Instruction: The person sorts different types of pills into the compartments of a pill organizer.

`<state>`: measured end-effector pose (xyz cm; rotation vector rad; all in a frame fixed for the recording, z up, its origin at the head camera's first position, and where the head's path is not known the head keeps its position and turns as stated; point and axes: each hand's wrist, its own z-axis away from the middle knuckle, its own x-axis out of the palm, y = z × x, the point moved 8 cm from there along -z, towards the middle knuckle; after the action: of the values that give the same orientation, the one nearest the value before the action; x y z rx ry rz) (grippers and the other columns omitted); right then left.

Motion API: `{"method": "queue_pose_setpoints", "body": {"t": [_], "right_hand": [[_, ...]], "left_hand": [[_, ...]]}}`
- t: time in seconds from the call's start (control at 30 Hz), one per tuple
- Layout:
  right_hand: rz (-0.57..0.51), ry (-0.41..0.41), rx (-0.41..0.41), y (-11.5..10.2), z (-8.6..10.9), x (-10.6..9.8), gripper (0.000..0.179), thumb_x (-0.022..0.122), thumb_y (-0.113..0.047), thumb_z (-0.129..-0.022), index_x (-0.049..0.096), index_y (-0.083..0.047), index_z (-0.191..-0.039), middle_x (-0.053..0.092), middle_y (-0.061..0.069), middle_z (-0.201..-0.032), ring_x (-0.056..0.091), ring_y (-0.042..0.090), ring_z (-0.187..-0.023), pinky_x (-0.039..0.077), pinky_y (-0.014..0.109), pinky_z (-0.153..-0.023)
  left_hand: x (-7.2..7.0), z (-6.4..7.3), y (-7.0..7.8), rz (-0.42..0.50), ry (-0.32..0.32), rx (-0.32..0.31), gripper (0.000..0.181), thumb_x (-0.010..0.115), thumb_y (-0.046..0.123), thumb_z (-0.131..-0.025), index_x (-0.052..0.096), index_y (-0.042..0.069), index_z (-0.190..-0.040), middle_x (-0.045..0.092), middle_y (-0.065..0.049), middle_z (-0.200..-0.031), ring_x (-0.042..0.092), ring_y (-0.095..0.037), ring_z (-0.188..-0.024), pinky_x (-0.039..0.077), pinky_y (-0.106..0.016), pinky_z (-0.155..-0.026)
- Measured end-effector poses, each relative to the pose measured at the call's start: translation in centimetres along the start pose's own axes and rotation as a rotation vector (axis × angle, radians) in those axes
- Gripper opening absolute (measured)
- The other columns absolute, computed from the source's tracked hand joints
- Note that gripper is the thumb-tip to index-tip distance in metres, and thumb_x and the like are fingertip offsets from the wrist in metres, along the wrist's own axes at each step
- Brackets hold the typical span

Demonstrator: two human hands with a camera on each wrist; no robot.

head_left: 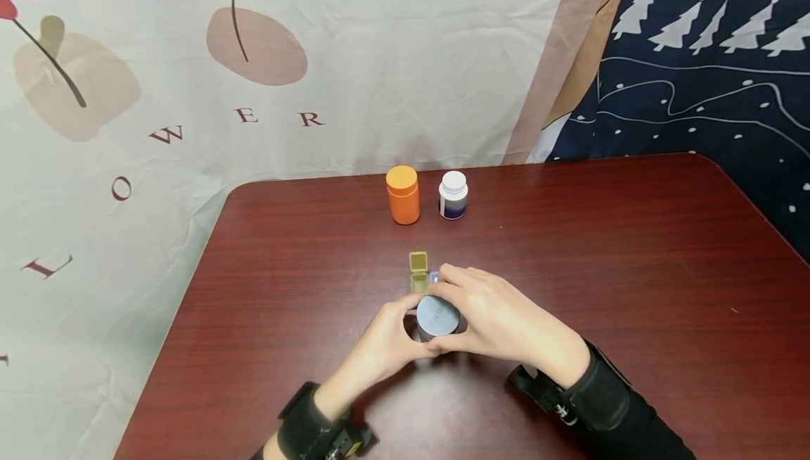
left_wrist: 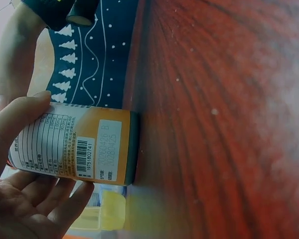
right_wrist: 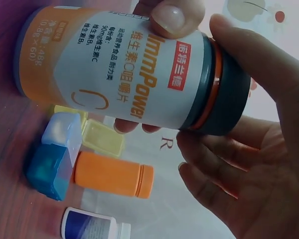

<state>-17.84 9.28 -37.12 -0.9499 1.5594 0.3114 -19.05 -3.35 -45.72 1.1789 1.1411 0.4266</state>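
Note:
A vitamin C tablet bottle (right_wrist: 114, 69) with an orange and white label stands between my two hands, its dark grey cap (head_left: 438, 316) facing up in the head view. My left hand (head_left: 394, 339) grips the bottle's body, thumb on one side and fingers on the other. Curled round the cap is my right hand (head_left: 484, 312), its thumb and fingers on opposite sides. Just beyond them lies a small pill organizer with a yellow compartment (head_left: 419, 282), its lid raised; the hands hide much of it. Lilac and blue compartments (right_wrist: 47, 172) show in the right wrist view.
An orange bottle (head_left: 403, 196) and a smaller white bottle with a dark blue label (head_left: 453, 196) stand near the far edge of the brown table (head_left: 304, 249). Behind it hang a pale printed cloth (head_left: 392, 59) and a navy cloth with white trees (head_left: 696, 101).

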Motion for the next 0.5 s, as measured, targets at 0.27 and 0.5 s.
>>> {"method": "queue_pose_setpoints", "body": {"t": [0.27, 0.5], "right_hand": [[-0.045, -0.066, -0.017, -0.3, 0.2, 0.1, 0.051, 0.097, -0.025, -0.087, 0.078, -0.016, -0.133, 0.067, -0.005, -0.115, 0.062, 0.014, -0.101, 0.055, 0.034, -0.089], [-0.107, -0.092, -0.071, -1.2, 0.2, 0.2, 0.061, 0.079, 0.009, -0.088, 0.069, -0.009, -0.145, 0.072, 0.000, -0.135, 0.065, 0.021, -0.125, 0.056, 0.043, -0.110]], "left_hand": [[0.3, -0.1, -0.9, 0.005, -0.028, 0.035, 0.061, 0.092, 0.029, -0.092, 0.069, 0.003, -0.143, 0.080, -0.006, -0.123, 0.070, -0.010, -0.107, 0.056, -0.026, -0.096], [0.0, -0.1, 0.5, 0.085, -0.033, -0.076, 0.063, 0.096, 0.015, -0.084, 0.070, 0.000, -0.140, 0.080, -0.014, -0.125, 0.070, -0.011, -0.108, 0.056, -0.024, -0.100]]}}
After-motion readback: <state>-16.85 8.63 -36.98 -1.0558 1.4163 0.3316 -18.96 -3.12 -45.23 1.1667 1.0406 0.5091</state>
